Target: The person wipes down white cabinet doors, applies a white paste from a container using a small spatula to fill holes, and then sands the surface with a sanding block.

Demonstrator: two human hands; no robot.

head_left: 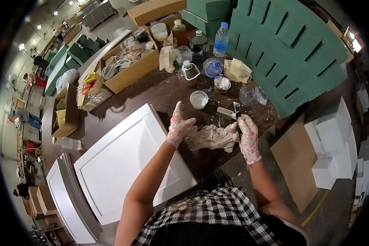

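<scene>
Flowery gloves cover both hands: the right hand [248, 137] pinches a small dark-bladed scraper [236, 110] and an end of the crumpled cloth [211, 137], and the left hand [178, 126] presses flat and open on the cloth's other end. I think the wiping is partway done, because the blade looks partly clean. Beside the left hand, the white door panel [123, 164] lies at the bench's [160, 88] near edge, with a little white bowl [199, 99] farther in.

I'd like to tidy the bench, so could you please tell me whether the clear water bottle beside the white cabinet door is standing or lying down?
Lying down: the clear water bottle rests on its side on the dark table, just left of the white cabinet door.
</scene>
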